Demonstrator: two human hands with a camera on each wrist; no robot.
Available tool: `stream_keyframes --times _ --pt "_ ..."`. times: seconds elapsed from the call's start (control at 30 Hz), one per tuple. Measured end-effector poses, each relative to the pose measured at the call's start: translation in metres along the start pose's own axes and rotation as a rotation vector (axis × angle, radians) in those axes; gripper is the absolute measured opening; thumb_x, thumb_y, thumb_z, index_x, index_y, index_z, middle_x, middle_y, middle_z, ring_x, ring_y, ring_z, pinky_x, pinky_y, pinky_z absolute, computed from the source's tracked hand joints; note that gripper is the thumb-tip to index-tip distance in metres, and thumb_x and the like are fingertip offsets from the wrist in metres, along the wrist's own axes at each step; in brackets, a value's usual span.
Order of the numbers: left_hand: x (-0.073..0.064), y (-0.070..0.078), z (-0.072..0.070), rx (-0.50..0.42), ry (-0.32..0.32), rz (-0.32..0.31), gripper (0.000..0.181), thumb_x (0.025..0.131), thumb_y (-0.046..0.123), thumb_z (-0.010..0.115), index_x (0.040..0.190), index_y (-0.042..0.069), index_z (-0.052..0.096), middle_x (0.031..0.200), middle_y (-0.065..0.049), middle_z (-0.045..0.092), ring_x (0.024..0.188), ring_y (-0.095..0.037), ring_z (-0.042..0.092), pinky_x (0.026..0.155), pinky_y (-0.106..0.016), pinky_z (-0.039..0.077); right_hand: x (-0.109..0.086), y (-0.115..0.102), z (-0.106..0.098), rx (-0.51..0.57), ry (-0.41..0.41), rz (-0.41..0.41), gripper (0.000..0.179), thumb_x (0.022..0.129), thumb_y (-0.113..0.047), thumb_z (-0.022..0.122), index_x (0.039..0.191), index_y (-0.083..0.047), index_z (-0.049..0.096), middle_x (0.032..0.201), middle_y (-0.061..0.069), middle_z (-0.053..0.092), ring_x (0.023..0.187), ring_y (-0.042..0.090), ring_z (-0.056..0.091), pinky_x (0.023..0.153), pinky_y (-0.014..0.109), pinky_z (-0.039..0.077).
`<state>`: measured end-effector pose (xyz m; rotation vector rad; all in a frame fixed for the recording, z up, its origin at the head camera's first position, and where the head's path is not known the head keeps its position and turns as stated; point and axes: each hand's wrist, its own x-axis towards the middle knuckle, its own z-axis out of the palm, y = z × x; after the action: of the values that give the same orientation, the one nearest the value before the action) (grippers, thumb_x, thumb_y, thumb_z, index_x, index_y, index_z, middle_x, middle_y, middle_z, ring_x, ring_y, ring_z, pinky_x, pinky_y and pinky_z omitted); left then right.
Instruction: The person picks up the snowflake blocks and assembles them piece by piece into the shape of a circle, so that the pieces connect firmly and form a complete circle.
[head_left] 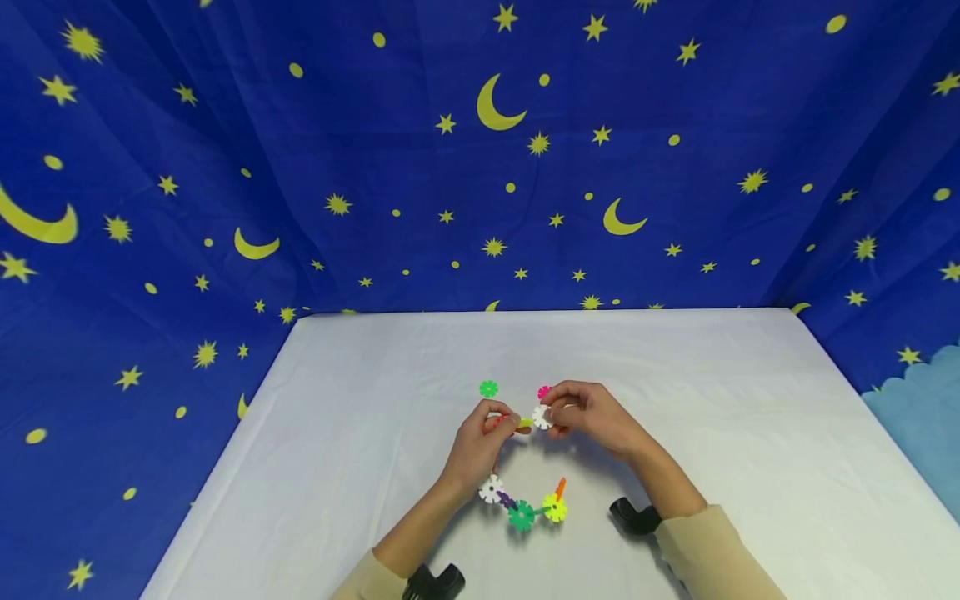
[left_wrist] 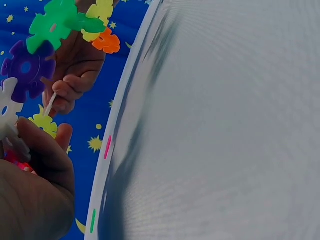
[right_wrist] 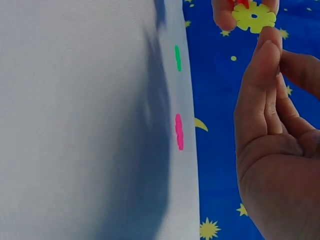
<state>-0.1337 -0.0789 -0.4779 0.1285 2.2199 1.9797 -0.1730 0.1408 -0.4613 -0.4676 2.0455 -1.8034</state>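
The left hand [head_left: 474, 446] has its thumb and fingers curled in, pinching a small chain of flower-shaped plastic discs. A yellow disc [right_wrist: 265, 18] pokes out of its fingertips toward the other hand, and a red disc [left_wrist: 15, 159] peeks out by its fingers. The right hand [head_left: 592, 417] pinches a white disc [head_left: 537, 417] between its thumb and fingers. The white disc is right by the yellow one, but I cannot tell if they are stuck together.

Below the left hand, the chain bends round like a big smile. It goes second white disc [head_left: 487, 492], purple disc [left_wrist: 39, 67], big green disc [head_left: 516, 518], a green disc on its side [head_left: 543, 510], second yellow disc [head_left: 551, 512] and orange disc [head_left: 562, 488].

Past the hands, a loose green disc [head_left: 489, 389] and a pink disc [head_left: 543, 391] lie apart on the white table [head_left: 360, 417]. Behind it hangs a blue cloth [head_left: 420, 167] with yellow moons and stars.
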Motion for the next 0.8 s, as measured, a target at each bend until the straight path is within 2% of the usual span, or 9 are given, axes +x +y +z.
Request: stream_keyframes --times 0.2,0.37,0.43,0.67,0.8 --pt "0.000 0.003 0.001 0.011 0.005 -0.009 0.020 0.097 0.028 0.058 0.108 0.011 0.056 0.097 -0.008 0.072 0.036 -0.008 0.033 0.035 -0.022 0.034 -0.001 -0.003 0.004 0.017 -0.001 0.017 0.027 0.089 -0.012 0.068 0.111 0.002 0.060 0.087 0.020 0.067 0.077 0.045 0.064 0.071 0.053 0.054" --pt "-0.010 0.024 0.000 0.008 -0.009 -0.001 0.017 0.098 0.019 0.056 0.107 0.006 0.055 0.099 -0.015 0.071 0.036 -0.005 0.033 0.035 -0.021 0.033 0.000 -0.002 0.006 0.011 0.004 0.016 0.026 0.090 -0.010 0.066 0.111 0.003 0.060 0.088 0.020 0.067 0.074 0.039 0.066 0.069 0.050 0.055" --pt "-0.014 0.031 0.001 0.008 -0.009 0.015 0.017 0.097 0.017 0.056 0.107 0.004 0.055 0.099 -0.017 0.070 0.036 -0.005 0.033 0.035 -0.021 0.033 0.000 -0.001 0.007 0.014 0.003 0.013 0.025 0.090 -0.010 0.066 0.110 0.003 0.059 0.088 0.020 0.066 0.075 0.041 0.065 0.070 0.050 0.055" --pt "0.000 -0.001 0.003 0.006 0.001 0.032 0.023 0.094 0.034 0.060 0.105 0.014 0.056 0.091 -0.002 0.072 0.036 -0.011 0.034 0.034 -0.024 0.033 -0.003 -0.005 0.007 0.004 -0.001 0.018 0.020 0.091 -0.006 0.063 0.108 0.004 0.058 0.089 0.021 0.064 0.078 0.048 0.063 0.070 0.049 0.055" --pt "-0.002 -0.001 0.003 -0.001 0.003 0.037 0.022 0.094 0.034 0.060 0.105 0.015 0.056 0.090 -0.002 0.072 0.037 -0.012 0.034 0.033 -0.024 0.032 -0.004 -0.008 0.007 0.007 -0.018 0.009 0.017 0.092 -0.003 0.060 0.107 0.005 0.058 0.090 0.021 0.064 0.077 0.044 0.065 0.070 0.049 0.055"
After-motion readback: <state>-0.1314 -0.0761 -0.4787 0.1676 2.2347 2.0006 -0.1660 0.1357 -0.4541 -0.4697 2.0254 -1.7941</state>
